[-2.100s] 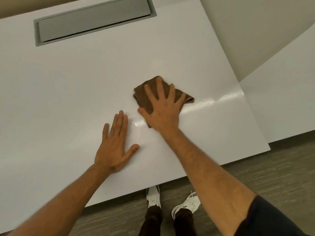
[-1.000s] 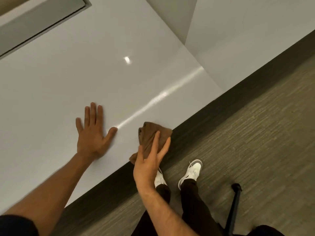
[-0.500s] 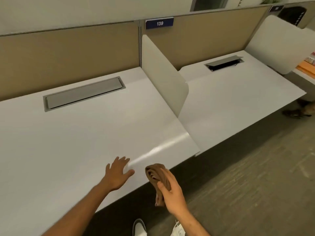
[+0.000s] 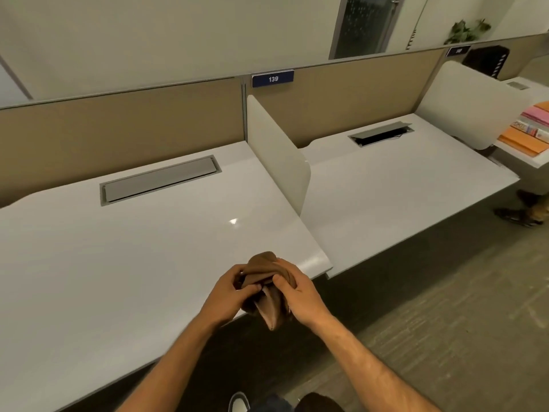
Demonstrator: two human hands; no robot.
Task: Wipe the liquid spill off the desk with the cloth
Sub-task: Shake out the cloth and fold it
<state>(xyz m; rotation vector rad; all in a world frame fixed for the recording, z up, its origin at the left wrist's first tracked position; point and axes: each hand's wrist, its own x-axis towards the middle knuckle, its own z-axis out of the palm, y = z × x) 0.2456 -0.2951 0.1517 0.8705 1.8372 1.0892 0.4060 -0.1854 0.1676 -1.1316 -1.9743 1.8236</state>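
Now left hand [image 4: 227, 295] on cloth [image 4: 264, 281] too

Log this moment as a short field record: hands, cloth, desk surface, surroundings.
left hand: gripping the cloth from its left side
right hand: gripping the cloth from its right side
cloth: brown, bunched, held off the desk over its front edge
desk: white, glossy; no liquid visible, only a light glint
cable hatch: grey, closed, near the back
divider: white panel, upright on the desk's right side
neighbouring desk: white, its hatch propped open
sign: blue, reads 139
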